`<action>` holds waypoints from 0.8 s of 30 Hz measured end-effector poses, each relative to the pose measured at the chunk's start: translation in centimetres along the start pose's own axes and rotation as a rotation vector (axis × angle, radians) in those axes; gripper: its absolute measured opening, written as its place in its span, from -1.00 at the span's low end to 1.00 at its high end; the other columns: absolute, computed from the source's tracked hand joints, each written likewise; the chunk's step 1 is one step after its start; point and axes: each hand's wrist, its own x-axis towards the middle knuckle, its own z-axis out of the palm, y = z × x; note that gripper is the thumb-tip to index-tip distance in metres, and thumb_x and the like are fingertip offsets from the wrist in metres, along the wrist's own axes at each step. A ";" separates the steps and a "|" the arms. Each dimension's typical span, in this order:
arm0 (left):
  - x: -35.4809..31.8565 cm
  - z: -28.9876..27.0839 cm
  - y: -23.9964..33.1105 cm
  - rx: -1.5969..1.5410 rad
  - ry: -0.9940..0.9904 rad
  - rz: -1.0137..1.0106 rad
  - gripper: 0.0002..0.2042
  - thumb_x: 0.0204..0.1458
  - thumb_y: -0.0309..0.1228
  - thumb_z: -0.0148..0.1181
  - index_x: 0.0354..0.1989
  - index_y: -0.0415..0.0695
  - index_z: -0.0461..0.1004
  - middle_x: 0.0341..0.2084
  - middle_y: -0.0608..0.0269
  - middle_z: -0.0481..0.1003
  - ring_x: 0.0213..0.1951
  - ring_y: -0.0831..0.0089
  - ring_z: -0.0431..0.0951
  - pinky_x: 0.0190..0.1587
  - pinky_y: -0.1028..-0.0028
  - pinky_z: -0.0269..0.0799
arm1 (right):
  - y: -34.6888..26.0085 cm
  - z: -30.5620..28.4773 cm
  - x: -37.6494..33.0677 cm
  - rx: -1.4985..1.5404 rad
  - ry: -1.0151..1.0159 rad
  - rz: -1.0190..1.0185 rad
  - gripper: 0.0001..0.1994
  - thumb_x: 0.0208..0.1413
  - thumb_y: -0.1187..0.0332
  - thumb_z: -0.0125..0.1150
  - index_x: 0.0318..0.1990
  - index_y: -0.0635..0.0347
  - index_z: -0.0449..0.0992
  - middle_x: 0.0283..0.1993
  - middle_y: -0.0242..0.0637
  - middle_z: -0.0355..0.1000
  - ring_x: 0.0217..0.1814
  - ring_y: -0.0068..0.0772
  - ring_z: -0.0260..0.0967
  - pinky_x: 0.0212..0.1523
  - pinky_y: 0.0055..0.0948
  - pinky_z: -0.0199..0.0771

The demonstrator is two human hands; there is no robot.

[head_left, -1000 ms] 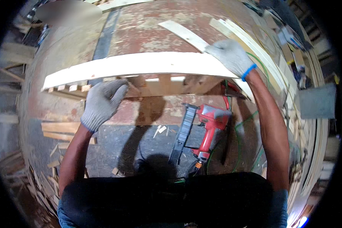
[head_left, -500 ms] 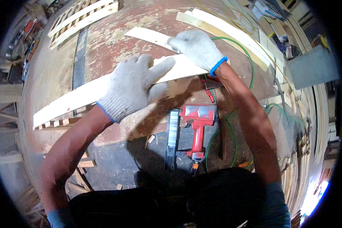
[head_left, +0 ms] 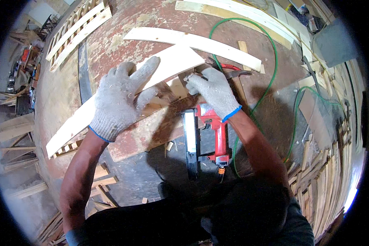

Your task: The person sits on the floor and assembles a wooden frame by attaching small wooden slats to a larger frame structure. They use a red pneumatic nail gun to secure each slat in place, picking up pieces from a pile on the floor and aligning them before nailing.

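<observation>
My left hand (head_left: pixel 118 96), in a grey knit glove, spans a pale wooden board (head_left: pixel 172 63). Its index finger stretches along the top and its thumb comes down past the near edge. Slatted wooden framing (head_left: pixel 177 88) shows beneath the board. My right hand (head_left: pixel 214 91), gloved too, is closed beside the board's right end, fingertips pinched together. Whatever sits in that pinch is too small to make out. Just below it lies a red pneumatic nail gun (head_left: pixel 220 141) with a long silver and black magazine. Pincers with red handles (head_left: pixel 230 67) rest beyond my right wrist.
A second pale board (head_left: pixel 225 50) lies just beyond, near a short wood offcut (head_left: pixel 242 46). Longer planks (head_left: pixel 233 18) are at the far right. A green air hose (head_left: pixel 276 53) loops across the right side. A slatted pallet (head_left: pixel 80 35) stands far left; wood strips (head_left: pixel 328 180) pile at right.
My right hand has come down from over the second board to the near board's right end. The second board's right part and the pincers now show more fully. The whole view has shifted.
</observation>
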 end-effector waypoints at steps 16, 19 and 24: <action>-1.2 0.4 -0.8 0.024 0.034 -0.029 -0.42 0.20 -0.12 0.17 0.41 0.09 0.31 -0.07 -0.09 0.47 -0.03 -0.05 0.49 0.06 0.09 0.39 | -4.8 0.2 -2.4 0.280 0.096 -0.143 -0.58 0.26 0.08 0.18 0.02 0.30 0.58 -0.41 -0.33 0.53 -0.46 -0.53 0.46 -0.46 -0.45 0.45; -1.0 0.4 -0.7 0.015 0.039 -0.020 -0.42 0.20 -0.12 0.18 0.40 0.09 0.31 -0.06 -0.09 0.47 -0.03 -0.06 0.48 0.06 0.09 0.38 | -5.1 0.2 -0.7 0.217 0.133 -0.124 -0.57 0.26 0.03 0.16 -0.13 0.31 0.63 -0.51 -0.32 0.48 -0.53 -0.51 0.43 -0.51 -0.42 0.41; -1.2 -0.4 -0.5 0.035 0.014 -0.019 -0.40 0.19 -0.13 0.18 0.42 0.06 0.27 0.04 -0.14 0.45 0.06 -0.08 0.46 0.13 0.10 0.37 | -4.9 0.7 0.0 0.151 0.163 -0.087 -0.50 0.25 -0.06 0.16 -0.25 0.32 0.65 -0.61 -0.30 0.40 -0.58 -0.49 0.39 -0.52 -0.39 0.37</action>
